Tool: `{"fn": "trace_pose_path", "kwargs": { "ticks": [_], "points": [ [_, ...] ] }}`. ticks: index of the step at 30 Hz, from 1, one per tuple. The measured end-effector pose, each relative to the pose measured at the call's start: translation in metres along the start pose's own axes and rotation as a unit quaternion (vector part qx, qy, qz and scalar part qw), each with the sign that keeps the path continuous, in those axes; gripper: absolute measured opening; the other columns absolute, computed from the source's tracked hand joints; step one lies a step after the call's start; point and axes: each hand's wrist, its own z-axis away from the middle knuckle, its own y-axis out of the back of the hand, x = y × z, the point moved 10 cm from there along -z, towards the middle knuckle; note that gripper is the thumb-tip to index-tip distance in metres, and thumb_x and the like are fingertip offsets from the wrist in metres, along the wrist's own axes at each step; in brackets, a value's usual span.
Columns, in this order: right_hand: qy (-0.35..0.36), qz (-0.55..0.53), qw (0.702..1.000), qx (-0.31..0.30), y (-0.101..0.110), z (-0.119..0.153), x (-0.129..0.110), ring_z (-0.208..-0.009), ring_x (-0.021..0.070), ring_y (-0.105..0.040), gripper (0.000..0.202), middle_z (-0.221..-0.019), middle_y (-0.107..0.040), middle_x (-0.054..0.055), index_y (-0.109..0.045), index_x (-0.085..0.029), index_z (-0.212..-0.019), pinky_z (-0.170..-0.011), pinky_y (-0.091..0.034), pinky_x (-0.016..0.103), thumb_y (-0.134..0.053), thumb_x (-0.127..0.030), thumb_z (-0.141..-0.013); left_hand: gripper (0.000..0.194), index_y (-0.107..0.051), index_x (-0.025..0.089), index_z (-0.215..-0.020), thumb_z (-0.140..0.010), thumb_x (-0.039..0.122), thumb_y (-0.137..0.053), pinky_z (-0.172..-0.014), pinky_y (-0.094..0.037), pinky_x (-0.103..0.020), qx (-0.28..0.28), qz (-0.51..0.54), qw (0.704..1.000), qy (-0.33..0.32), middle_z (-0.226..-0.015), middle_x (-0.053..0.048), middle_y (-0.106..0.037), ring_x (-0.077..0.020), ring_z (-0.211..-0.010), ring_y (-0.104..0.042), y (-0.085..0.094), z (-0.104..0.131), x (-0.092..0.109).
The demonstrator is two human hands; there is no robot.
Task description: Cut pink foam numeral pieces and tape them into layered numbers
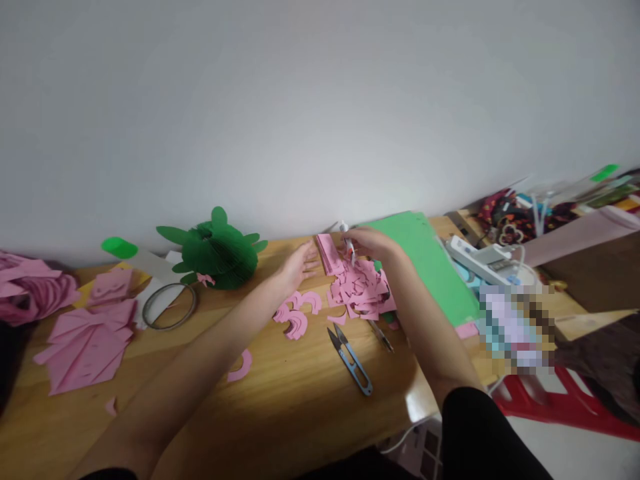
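My left hand is over the table with its fingers stretched out and holds nothing. Just beyond its fingertips lies a stack of pink paper strips. My right hand has its fingers closed on a small white glue tube above a heap of pink paper scraps. Curved pink paper pieces lie below my left hand. Blue thread snips rest nearer to me, blades pointing away. A pen-like tool lies beside the scraps, partly hidden by my right forearm.
A green paper honeycomb figure stands at the back left. A roll of tape and folded pink paper lie left of it. Green sheets spread under my right arm. A white power strip and clutter fill the right side.
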Motion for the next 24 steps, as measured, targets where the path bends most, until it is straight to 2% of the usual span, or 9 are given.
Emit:
{"fn": "trace_pose_path", "kwargs": {
  "ticks": [5,9,14,18,21,24],
  "points": [
    [-0.001,-0.029,0.999,-0.028,-0.008,-0.002,0.001,-0.098,0.022,-0.067,0.031,-0.119,-0.065,0.01,-0.061,-0.016,-0.122,-0.081,-0.058,0.041,-0.061,-0.033,-0.096,0.052,-0.066,0.018,-0.122,-0.097,0.049,-0.033,-0.103,-0.048,-0.038,-0.012,0.03,0.999,0.026,-0.137,-0.013,-0.063,-0.0269,-0.126,-0.059,-0.01,0.003,-0.001],
    [0.008,-0.033,0.999,-0.031,-0.01,0.006,-0.001,-0.086,0.0179,-0.067,0.027,-0.108,-0.067,0.007,-0.062,-0.014,-0.116,-0.072,-0.059,0.035,-0.061,-0.033,-0.097,0.052,-0.063,0.017,-0.125,-0.097,0.048,-0.033,-0.105,-0.046,-0.038,-0.015,0.032,0.999,0.03,-0.143,-0.012,-0.059,-0.0272,-0.126,-0.059,-0.015,0.005,0.002],
    [0.021,-0.027,0.999,-0.022,-0.01,0.016,-0.004,-0.069,0.0124,-0.064,0.021,-0.092,-0.067,0.003,-0.064,-0.013,-0.105,-0.06,-0.056,0.027,-0.059,-0.033,-0.098,0.048,-0.064,0.022,-0.125,-0.096,0.049,-0.036,-0.107,-0.044,-0.039,-0.012,0.027,0.999,0.021,-0.141,-0.008,-0.061,-0.0274,-0.133,-0.053,-0.016,0.002,0.003],
    [0.025,-0.01,1.0,-0.004,-0.007,0.021,-0.004,-0.056,0.0095,-0.059,0.019,-0.072,-0.064,-0.002,-0.064,-0.012,-0.086,-0.053,-0.051,0.023,-0.059,-0.028,-0.097,0.048,-0.063,0.021,-0.125,-0.098,0.048,-0.034,-0.109,-0.043,-0.037,-0.016,0.031,0.999,0.025,-0.144,-0.008,-0.058,-0.0262,-0.133,-0.054,-0.018,0.007,0.003],
    [0.028,0.003,1.0,-0.006,-0.008,0.028,-0.002,-0.05,0.0101,-0.056,0.028,-0.055,-0.058,-0.002,-0.059,-0.014,-0.067,-0.049,-0.048,0.021,-0.058,-0.019,-0.095,0.055,-0.06,0.017,-0.128,-0.099,0.05,-0.028,-0.109,-0.043,-0.036,-0.024,0.041,0.998,0.04,-0.144,-0.012,-0.058,-0.0255,-0.129,-0.057,-0.021,0.02,0.001],
    [0.032,0.013,0.999,-0.005,-0.009,0.034,0.002,-0.05,0.0117,-0.057,0.029,-0.05,-0.057,-0.001,-0.057,-0.016,-0.061,-0.049,-0.048,0.02,-0.06,-0.016,-0.09,0.061,-0.055,0.013,-0.135,-0.099,0.054,-0.026,-0.109,-0.043,-0.036,-0.03,0.052,0.997,0.054,-0.142,-0.015,-0.058,-0.0255,-0.13,-0.057,-0.027,0.032,-0.001]
  ]
}}
